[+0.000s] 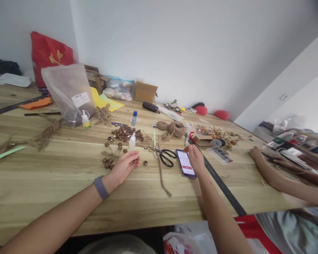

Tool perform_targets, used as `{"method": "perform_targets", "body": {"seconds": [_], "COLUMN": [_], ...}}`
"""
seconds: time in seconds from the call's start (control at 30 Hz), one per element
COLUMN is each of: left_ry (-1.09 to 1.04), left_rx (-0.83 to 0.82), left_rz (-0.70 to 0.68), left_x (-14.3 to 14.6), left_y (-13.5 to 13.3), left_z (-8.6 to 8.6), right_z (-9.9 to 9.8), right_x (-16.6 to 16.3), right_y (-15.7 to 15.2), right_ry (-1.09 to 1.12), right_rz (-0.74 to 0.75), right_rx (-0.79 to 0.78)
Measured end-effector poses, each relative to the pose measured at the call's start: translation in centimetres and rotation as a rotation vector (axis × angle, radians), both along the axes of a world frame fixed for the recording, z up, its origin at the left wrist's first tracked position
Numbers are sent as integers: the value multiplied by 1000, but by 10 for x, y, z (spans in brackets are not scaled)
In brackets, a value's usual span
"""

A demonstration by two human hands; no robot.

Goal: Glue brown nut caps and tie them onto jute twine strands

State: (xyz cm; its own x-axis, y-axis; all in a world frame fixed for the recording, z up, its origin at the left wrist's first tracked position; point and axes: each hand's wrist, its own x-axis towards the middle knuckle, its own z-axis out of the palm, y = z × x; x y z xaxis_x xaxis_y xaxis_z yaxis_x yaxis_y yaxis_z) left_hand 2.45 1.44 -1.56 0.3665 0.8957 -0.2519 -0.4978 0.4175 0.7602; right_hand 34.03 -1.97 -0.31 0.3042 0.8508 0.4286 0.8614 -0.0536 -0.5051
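Your right hand [194, 157] is resting bent fingers on the phone [187, 165]. At its nine o'clock, your left hand [125, 165] is pinching its fingertips together beside scattered nuts [107, 163].

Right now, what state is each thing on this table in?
Phone: screen lit, lying flat.
Scissors: lying flat, blades look shut.
Glue bottle: standing upright.
Cardboard box: flaps open.
Right hand: fingers resting on phone.
Left hand: fingers loosely curled.
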Motion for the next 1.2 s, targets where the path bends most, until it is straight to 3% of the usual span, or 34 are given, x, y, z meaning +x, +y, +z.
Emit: {"method": "perform_targets", "body": {"seconds": [0.17,0.27,0.37,0.47,0.67,0.77,0.9,1.0,1.2], "left_ry": [6,27,37,45,75,86,81,81,35], "left_rx": [24,22,16,-1,-28,-23,-20,-24,-7], "left_rz": [-10,5,10,9,-3,-16,-13,-14,-22], "left_x": [0,0,0,-1,-1,-1,-2,-2,-2], "left_y": [2,3,3,2,-3,-4,-2,0,1], "left_z": [-3,-5,-5,-4,-1,-2,-4,-5,-5], "right_z": [8,6,4,5,17,20,10,0,3], "right_x": [-60,-80,-76,-69,-79,-80,-74,-71,-67], "right_y": [31,41,38,28,19,20,23,24,25], "right_ry": [-148,-253,-326,-364,-420,-264,-44,-75,-150], "right_rz": [246,189,64,37,-115,-223,-103,-37,-19], "right_rx": [-255,-379,-508,-564,-438,-269,-261,-299,-154]}}
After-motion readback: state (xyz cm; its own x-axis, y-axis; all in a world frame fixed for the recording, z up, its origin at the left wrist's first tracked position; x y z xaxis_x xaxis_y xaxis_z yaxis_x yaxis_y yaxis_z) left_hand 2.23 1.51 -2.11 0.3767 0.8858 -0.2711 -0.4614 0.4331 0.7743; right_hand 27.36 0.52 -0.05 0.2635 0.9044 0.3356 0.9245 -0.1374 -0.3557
